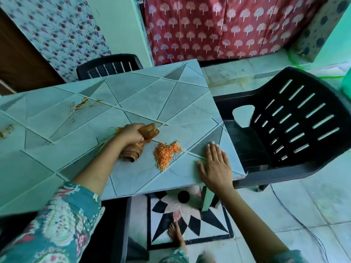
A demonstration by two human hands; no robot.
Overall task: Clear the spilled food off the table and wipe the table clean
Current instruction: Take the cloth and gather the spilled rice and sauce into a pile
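Note:
A heap of orange rice [167, 153] lies on the pale tiled table [133, 88] near its right front corner. My left hand [131, 132] is shut on a bunched brown cloth [139, 144] that rests on the table just left of the heap. My right hand [215, 164] lies flat and open on the table's right edge, to the right of the rice. An orange smear [82, 104] stains the table further back on the left. A small food clump [5, 130] sits at the far left edge.
A black plastic chair [288, 118] stands against the table's right side, and another [109, 66] is at the far side. Below the table lie a black-and-white patterned floor tile [190, 219], a green table leg [206, 199] and my bare foot [175, 234]. A thin cable [296, 221] crosses the floor.

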